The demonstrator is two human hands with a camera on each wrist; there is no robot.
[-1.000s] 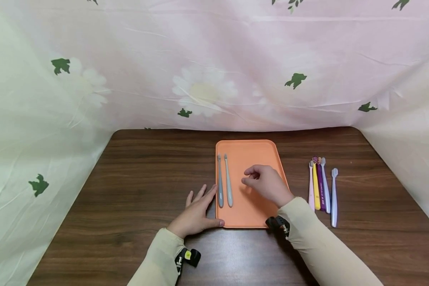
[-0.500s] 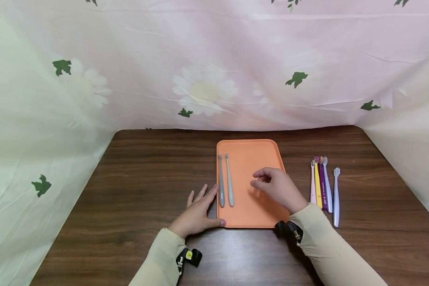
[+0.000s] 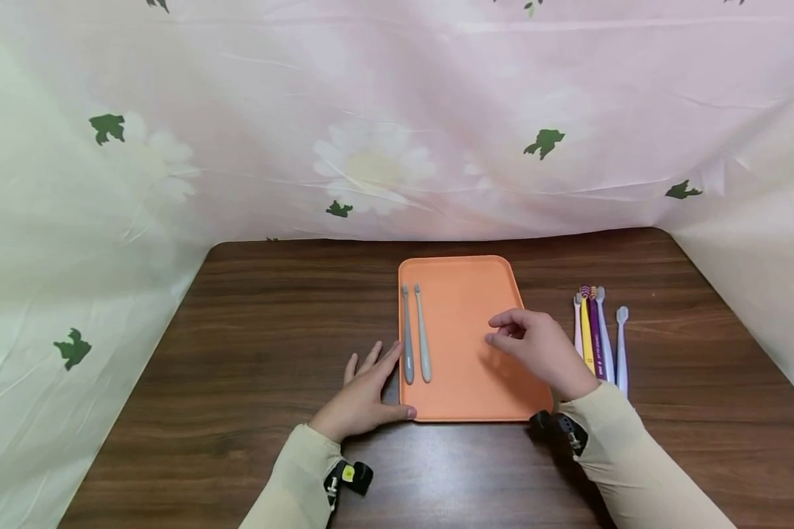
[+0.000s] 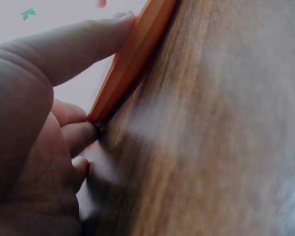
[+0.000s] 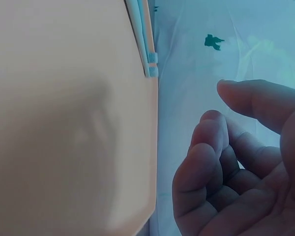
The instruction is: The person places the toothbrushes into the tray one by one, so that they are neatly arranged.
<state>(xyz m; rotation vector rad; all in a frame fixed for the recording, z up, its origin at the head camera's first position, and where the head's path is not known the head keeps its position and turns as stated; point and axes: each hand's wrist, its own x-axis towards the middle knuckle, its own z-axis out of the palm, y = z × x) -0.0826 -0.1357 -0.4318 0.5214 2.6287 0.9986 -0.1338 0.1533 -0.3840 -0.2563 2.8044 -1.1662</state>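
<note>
An orange tray lies on the table with two toothbrushes near its left side, a grey-blue toothbrush along the edge and a pale grey-green toothbrush beside it. My left hand spreads its fingers against the tray's left edge, its thumb touching the near left corner; the left wrist view shows the thumb on the tray's rim. Above the tray's right part hovers my right hand, fingers loosely bent and holding nothing. In the right wrist view, a gap shows between its thumb and fingers.
Right of the tray lies a row of toothbrushes: a pink one, a yellow one, a purple one and two pale blue ones. The right forearm partly hides their lower ends. A flowered cloth hangs behind the dark wooden table.
My right hand has drifted rightward over the tray, toward the row of toothbrushes, its fingers still loosely bent. The left hand stays against the tray's edge, and the toothbrushes lie as before.
</note>
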